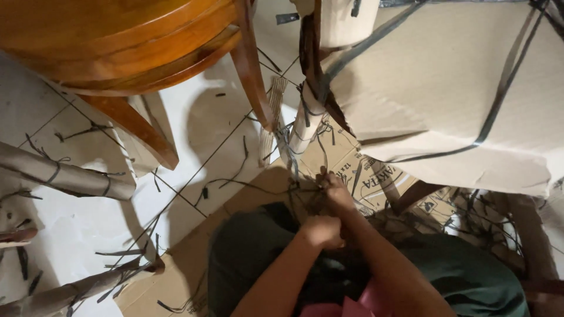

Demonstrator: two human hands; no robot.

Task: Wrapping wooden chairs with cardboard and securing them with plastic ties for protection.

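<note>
Both hands meet low in the middle, arms stretched forward over the lap. Left hand (322, 230) is curled in a fist, though what it grips is too dark to tell. Right hand (333, 189) reaches further out, fingers pinched on thin black straps (294, 176). These straps run up to a wrapped leg (306, 120) just above. Cardboard (329, 158) lies flat below. Nearby stands a wooden chair (117, 41).

Dark plastic strapping (305, 194), thin and tangled, which I see bunched in front of me, trailing down from the cardboard-wrapped chair leg (306, 126) that slants above the floor.
</note>
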